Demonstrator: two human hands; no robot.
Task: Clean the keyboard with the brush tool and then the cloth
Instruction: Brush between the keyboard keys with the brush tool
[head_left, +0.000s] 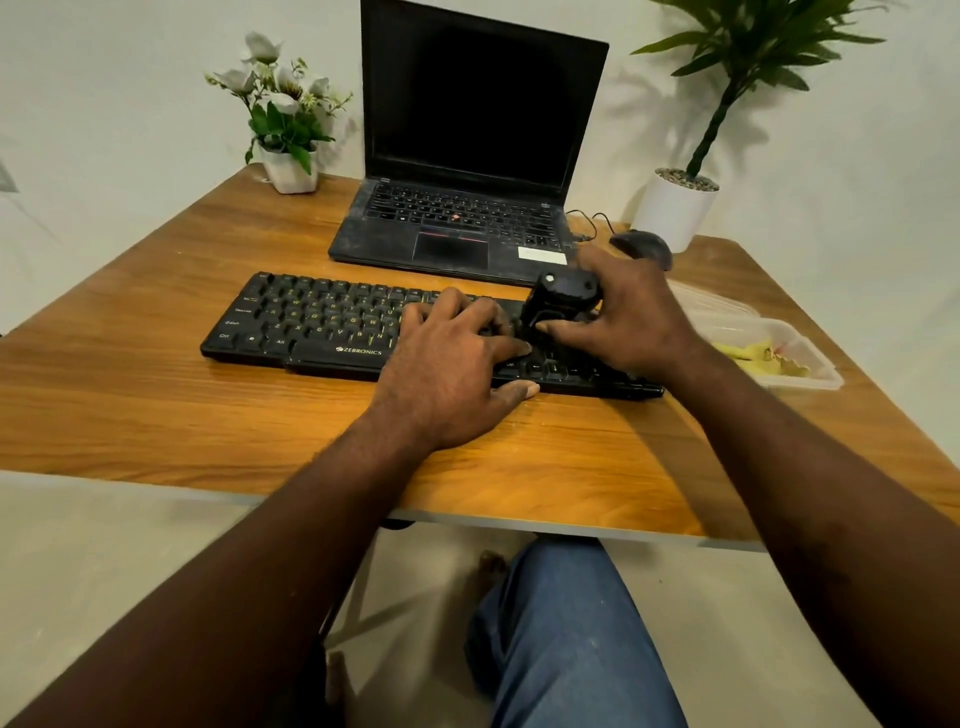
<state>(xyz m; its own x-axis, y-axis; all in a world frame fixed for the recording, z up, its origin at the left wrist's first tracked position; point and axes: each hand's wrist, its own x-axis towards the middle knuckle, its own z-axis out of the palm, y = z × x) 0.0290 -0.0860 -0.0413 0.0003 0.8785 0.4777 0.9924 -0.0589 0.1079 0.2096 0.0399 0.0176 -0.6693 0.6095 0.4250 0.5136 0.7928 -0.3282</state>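
Note:
A black keyboard (311, 327) with yellow-lettered keys lies across the middle of the wooden desk (208, 415). My right hand (628, 317) grips a black brush tool (563, 299), held upright with its lower end down on the keys at the keyboard's right part. My left hand (457, 364) rests flat on the keyboard's middle, fingers spread over the keys and thumb at the front edge. A yellow cloth (758, 358) lies in a clear plastic container (810, 364) to the right of the keyboard. My hands hide the keys beneath them.
An open black laptop (467, 156) with a dark screen stands behind the keyboard. A black mouse (641, 247) and its cable sit at the back right. A white flower pot (288, 166) is at the back left, a potted plant (675, 208) at the back right.

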